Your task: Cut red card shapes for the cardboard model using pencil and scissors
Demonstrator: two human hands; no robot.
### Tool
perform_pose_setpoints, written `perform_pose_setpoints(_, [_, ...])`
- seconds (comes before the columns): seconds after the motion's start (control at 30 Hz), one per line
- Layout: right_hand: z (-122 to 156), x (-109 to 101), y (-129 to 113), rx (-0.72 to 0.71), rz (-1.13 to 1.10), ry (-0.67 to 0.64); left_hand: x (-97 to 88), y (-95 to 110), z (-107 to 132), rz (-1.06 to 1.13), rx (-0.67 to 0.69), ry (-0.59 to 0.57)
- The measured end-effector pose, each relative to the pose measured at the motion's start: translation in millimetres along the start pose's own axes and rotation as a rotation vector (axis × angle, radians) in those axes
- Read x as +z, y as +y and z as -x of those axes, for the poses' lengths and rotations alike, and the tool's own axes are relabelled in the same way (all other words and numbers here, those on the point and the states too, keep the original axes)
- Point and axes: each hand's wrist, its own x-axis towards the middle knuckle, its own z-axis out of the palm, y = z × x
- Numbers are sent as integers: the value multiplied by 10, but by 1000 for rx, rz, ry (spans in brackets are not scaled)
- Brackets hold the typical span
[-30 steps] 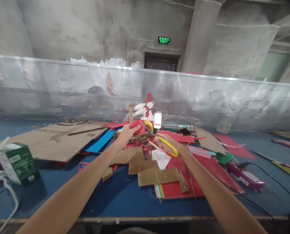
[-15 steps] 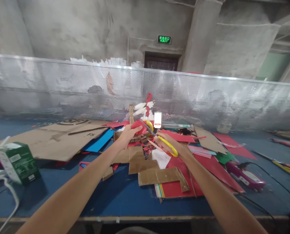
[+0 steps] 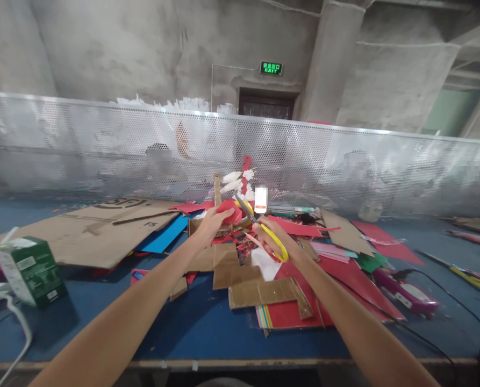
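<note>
My left hand [image 3: 210, 222] is closed on a small piece of red paper [image 3: 228, 210] held up above the pile of craft scraps. My right hand [image 3: 272, 237] grips yellow-handled scissors [image 3: 264, 228], fingers through the loops. The scissor blades point up and left and meet the red paper at its right edge. Behind the paper stands a small craft figure [image 3: 240, 181] made of cardboard, white pieces and a red loop.
Cardboard pieces [image 3: 259, 289] and coloured paper sheets [image 3: 340, 274] litter the blue table [image 3: 191, 322]. A large flat cardboard sheet [image 3: 86, 231] lies at the left. A green box [image 3: 32, 269] sits at the far left. A purple tool [image 3: 405, 293] with black cable lies right. A perforated metal screen [image 3: 102, 145] runs behind.
My right hand with the scissors has shifted slightly left, toward the red paper. The left hand stays where it was.
</note>
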Motion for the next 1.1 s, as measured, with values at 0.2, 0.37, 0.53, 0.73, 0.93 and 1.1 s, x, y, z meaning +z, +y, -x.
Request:
perform_pose_setpoints(0.2, [50,15,-147,9,-147,103,18,13,25,-19,13,-107])
perform_pose_setpoints(0.37, [25,-12,-82,-49,-214,143,36,-33,45,-137,48,-192])
perform_pose_setpoints(0.53, [20,-29,-62,-81,-230,184,73,-49,47,-171,69,-186])
perform_pose_setpoints(0.73, [11,-52,-88,-74,-222,226,104,47,127,-293,44,-313])
perform_pose_setpoints(0.93, [-2,-128,-35,-88,-116,147,74,41,154,-387,79,-512])
perform_pose_setpoints(1.1, [5,-141,-18,-55,-113,127,51,30,123,-332,18,-311])
